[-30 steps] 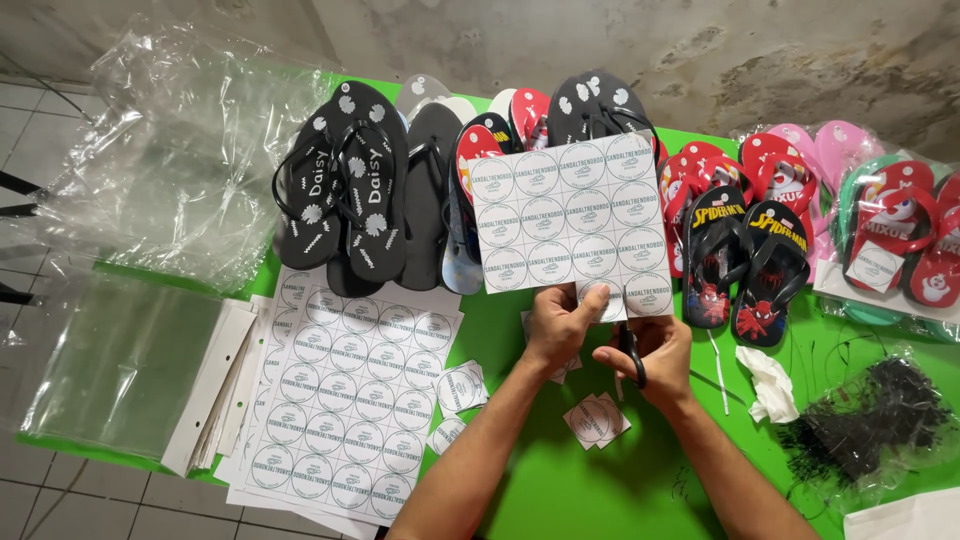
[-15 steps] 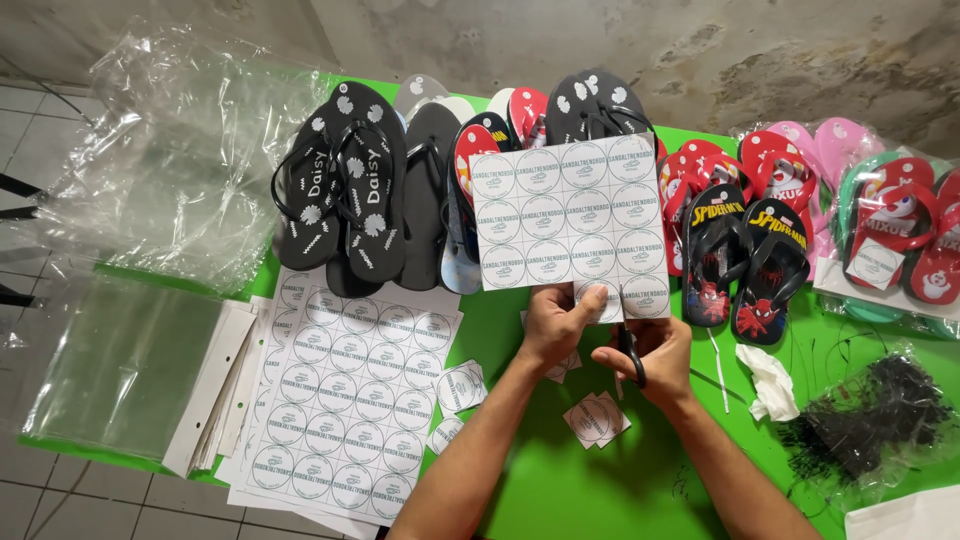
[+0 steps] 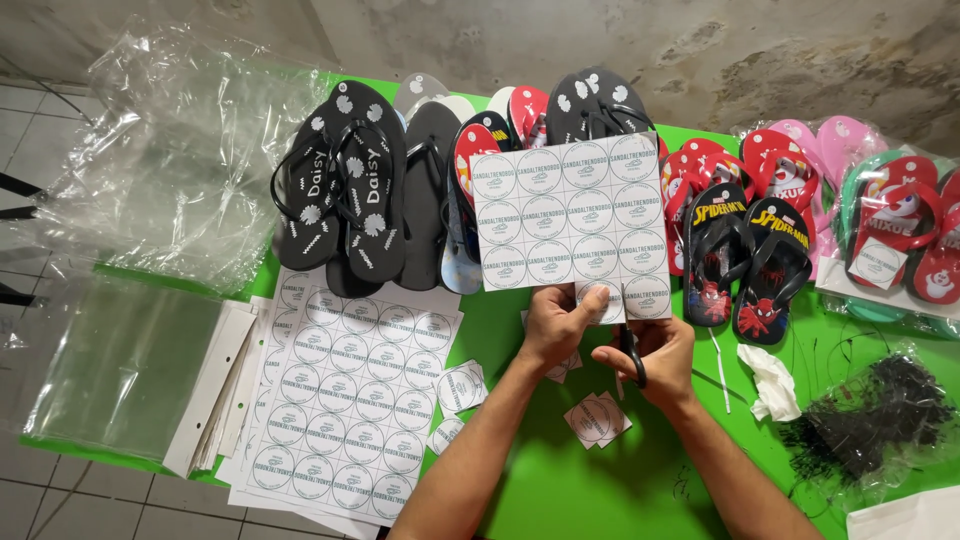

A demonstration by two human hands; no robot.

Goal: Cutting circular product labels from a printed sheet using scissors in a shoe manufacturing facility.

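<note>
A person stood over a green bench [image 3: 560,480], the left hand [image 3: 553,325] clenched on the lower edge of a white label sheet [image 3: 570,215] printed with rows of round stickers, holding it upright above the bench in front of the sandals. The right hand [image 3: 650,355] was closed around a pair of black-handled scissors [image 3: 634,358], its grip tight on the handles, the blades meeting the sheet's bottom row; whether the blades were open could not be told. Cut square labels [image 3: 597,418] lay on the bench just below the hands, with more beside a stack of uncut sheets [image 3: 345,400] to the left. Behind the held sheet, black flip-flops [image 3: 345,190] sat in a row, touching one another, with dark cartoon-printed flip-flops [image 3: 750,255] to the right and red and pink pairs [image 3: 890,235] beyond, some inside a clear bag. A clear plastic bag [image 3: 880,415] at the right edge held a tangle of black ties. Empty clear plastic bags [image 3: 180,160] were heaped at the left, and a flat clear sleeve [image 3: 120,365] lay beside the sheet stack. A crumpled white tissue [image 3: 775,382] rested near the right hand.
</note>
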